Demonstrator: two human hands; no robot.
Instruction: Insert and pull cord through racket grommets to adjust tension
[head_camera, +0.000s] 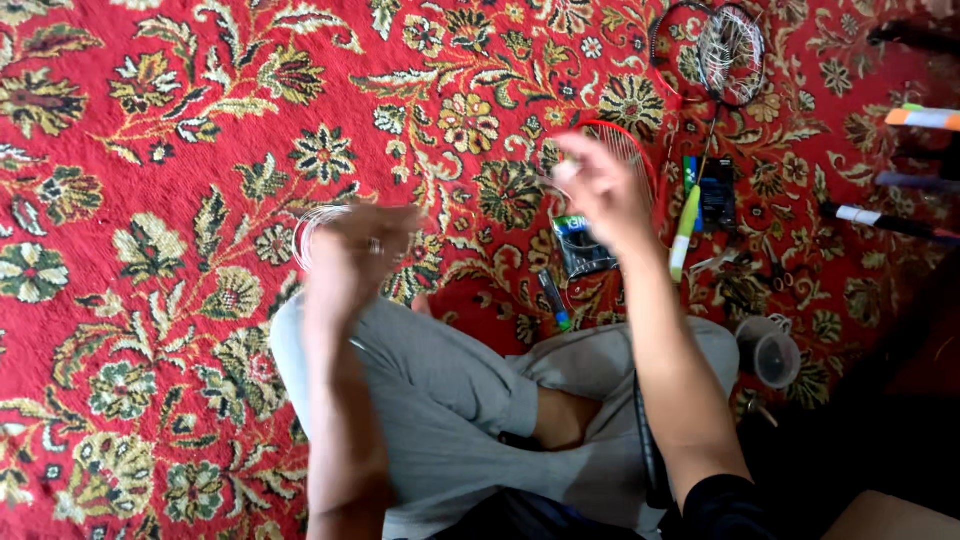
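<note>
Seen from above, sitting cross-legged on a red flowered carpet (150, 150); places below given from the grey-trousered knees (450, 390).

Left of the knees: bare carpet out to the picture's left edge, wide open room there.

Just above the left knee: left hand (352, 262), blurred, fingers curled shut around a coil of thin pale string (312, 232) that loops out past its left side. Ring on one finger.

Above the knees, centre: small dark packet (582, 245) and a short tube-like thing (554, 298) lying on the carpet, close to the shins.

Above the right knee: right hand (597, 190), raised and blurred, fingertips pinched together on what looks like the string's end; cannot tell for sure. Behind it, the red-rimmed racket (640, 160), head partly hidden by the hand.

Farther up and right of the knees: a black racket head (732, 55) with loose strings, near the top edge. Below it a green-white grip tube (686, 230) and a dark flat pack (717, 192), side by side.

Right of the right knee: a small cup (775, 352) on its side, just beside the trouser leg. Handles (890, 222) crowding the right edge; little free room on that side.
</note>
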